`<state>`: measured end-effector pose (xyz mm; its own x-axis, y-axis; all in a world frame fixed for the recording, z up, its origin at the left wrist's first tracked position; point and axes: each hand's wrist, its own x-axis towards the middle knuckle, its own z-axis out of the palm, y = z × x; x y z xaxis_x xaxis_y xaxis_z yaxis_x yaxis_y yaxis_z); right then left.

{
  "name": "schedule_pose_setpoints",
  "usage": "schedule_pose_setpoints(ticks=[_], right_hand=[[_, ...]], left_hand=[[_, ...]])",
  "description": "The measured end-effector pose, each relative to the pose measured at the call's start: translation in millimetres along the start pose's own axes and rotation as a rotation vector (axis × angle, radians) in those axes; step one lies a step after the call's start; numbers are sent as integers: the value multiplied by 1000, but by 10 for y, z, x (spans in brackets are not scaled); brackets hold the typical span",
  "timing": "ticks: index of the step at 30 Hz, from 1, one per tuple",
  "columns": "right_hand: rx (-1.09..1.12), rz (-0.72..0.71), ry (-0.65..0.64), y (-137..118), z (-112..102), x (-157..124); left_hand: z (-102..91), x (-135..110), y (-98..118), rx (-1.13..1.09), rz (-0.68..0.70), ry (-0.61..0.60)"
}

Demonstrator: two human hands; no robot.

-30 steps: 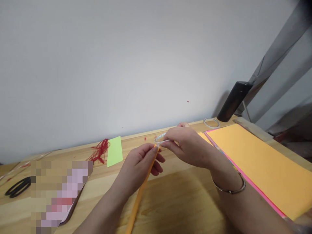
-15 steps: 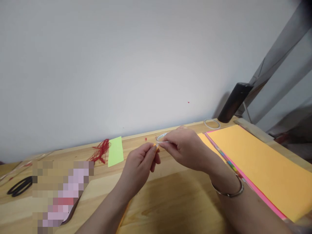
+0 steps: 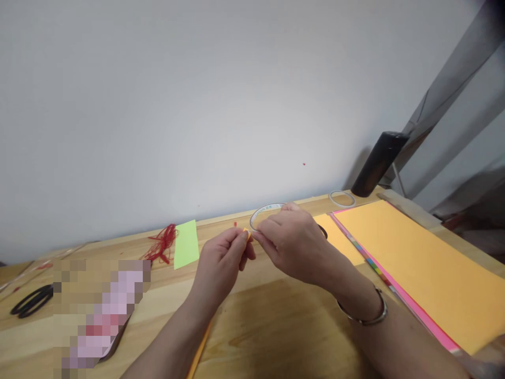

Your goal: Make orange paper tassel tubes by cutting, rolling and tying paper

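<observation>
My left hand (image 3: 223, 260) is closed, its thumb and forefinger pinching the tip of a folded orange paper piece (image 3: 246, 232). My right hand (image 3: 294, 239) is closed around a thin roll of white tape (image 3: 263, 210), whose printed ring sticks out past the knuckles. Right thumb and forefinger are pressed together beside the orange tip, close to the left fingertips. Part of an orange paper strip (image 3: 199, 353) shows beside the left forearm; whether it joins the pinched piece is hidden.
Orange sheets (image 3: 426, 268) with pink edges lie at right. Behind them are another tape ring (image 3: 342, 198) and a black bottle (image 3: 379, 164) by the wall. At left are a green paper (image 3: 187, 245), red threads (image 3: 162, 243), black scissor handles (image 3: 32, 301) and a blurred-out object (image 3: 114, 310).
The right hand has turned slightly, and more of the tape ring now shows above it. Both hands have shifted a little left in view, still close together.
</observation>
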<state>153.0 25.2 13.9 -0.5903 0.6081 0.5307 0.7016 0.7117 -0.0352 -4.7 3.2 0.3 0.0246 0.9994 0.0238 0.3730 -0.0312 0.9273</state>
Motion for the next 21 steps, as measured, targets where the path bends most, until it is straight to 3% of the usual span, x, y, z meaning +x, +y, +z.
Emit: schedule_pose_setpoints(ticks=[8,16,19,21], right_hand=[[-145,-170,106,-84,14,-22],[-201,-210,199,-138,35,-52],[-146,-217,261,-235,-75,-90],[-33,-228,347,-299,-204,-122]], left_hand=[[43,27,-23,-136,23,67],[43,-5,-26,-294,14,20],[-4,56,-66,-337,-13,37],[-68,154,-133,-388,-42,120]])
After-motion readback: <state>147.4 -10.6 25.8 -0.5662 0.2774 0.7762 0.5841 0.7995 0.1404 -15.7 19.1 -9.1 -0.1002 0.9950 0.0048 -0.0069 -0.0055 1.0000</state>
